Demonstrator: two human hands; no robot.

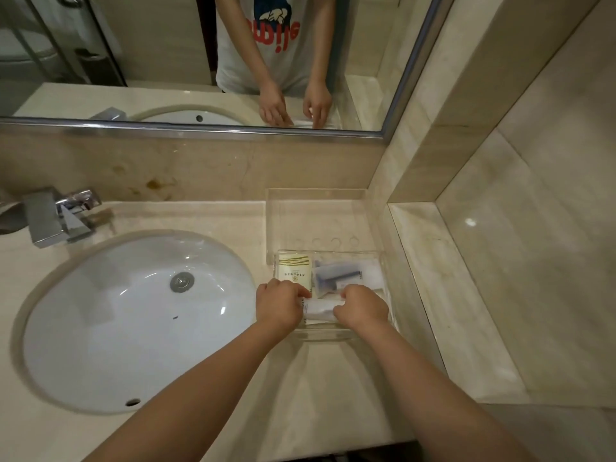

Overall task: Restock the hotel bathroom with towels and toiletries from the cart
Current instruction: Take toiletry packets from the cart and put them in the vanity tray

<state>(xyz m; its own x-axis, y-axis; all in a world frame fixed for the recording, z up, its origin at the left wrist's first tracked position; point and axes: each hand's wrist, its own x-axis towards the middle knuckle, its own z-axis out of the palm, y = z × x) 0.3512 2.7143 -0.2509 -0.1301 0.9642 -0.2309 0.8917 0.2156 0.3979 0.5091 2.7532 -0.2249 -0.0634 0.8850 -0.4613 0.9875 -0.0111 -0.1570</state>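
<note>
Beige marble counter (316, 395) fills the head view; a white oval sink (133, 321) is set into it at left, with a chrome faucet (56, 215) behind and a mirror (166, 45) above; near the right corner wall sits a clear acrylic tray (325, 335); inside lie a cream sachet (295, 271) and a blue-and-white packet (340, 275); left hand (278, 306) and right hand (361, 308) each curl fingers round one end of a small white packet (320, 310), low in the tray's near part.

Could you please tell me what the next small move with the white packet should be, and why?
Probably set the white packet down in the clear tray and release it: the left hand and right hand pinch its ends over the tray's front part.
</note>
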